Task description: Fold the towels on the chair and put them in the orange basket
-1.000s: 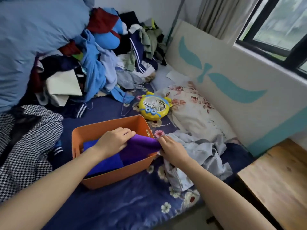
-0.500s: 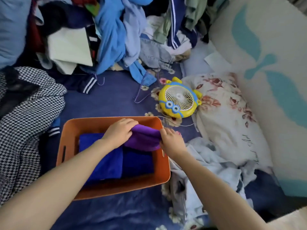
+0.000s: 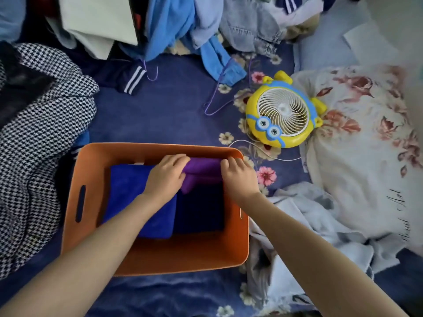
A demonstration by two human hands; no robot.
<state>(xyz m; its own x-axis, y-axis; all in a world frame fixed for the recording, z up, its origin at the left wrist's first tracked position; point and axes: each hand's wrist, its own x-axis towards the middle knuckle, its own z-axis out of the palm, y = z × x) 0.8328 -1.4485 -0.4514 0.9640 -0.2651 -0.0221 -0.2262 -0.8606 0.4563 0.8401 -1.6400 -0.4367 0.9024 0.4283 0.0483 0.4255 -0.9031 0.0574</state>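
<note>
Both arms reach into the basket (image 3: 73, 202). The left hand (image 3: 166, 177) and right hand (image 3: 238, 177), fingers curled, pinch the purple towel (image 3: 203, 172) at its twelve o'clock wall, seemingly atop blue towels (image 3: 137, 202). Placing step; next, press flat, release. Fan (image 3: 283, 113) at one o'clock.

Orange basket (image 3: 96, 177): rectangular, upright, slot handles in end walls. Inside: blue towel (image 3: 135, 197) folded flat at left; dark navy towel (image 3: 201, 211) folded beside it; purple towel (image 3: 202, 173) bunched against far wall.
</note>
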